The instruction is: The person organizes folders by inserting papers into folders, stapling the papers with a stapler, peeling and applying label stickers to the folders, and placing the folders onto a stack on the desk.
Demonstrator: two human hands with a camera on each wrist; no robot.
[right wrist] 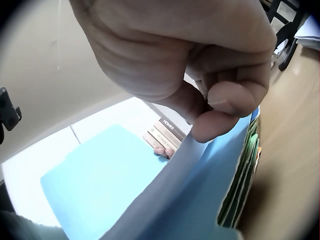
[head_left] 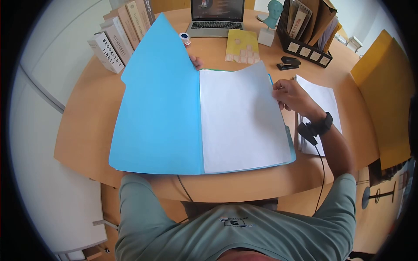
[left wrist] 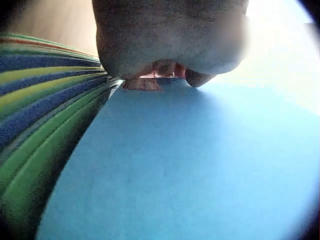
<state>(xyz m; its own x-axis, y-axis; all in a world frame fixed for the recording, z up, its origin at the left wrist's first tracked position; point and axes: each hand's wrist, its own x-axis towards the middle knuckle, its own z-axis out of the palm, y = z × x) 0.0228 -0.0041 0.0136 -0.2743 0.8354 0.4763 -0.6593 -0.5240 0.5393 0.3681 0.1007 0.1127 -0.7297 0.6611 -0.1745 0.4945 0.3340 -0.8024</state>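
A light-blue file folder lies spread over the desk's front, its left cover raised toward the top. White paper covers its right side, with the upper right corner lifted. At the cover's inner edge the fingertips of my left hand show; the rest is hidden behind it. Up close, the left hand grips the blue cover, beside layered green, blue and yellow edges. My right hand pinches the paper's right edge between thumb and fingers, above green layered edges.
A paper stack lies under the right forearm. Behind it are a stapler and a black file holder. Farther back stand a laptop, a yellow booklet, a bust and upright books.
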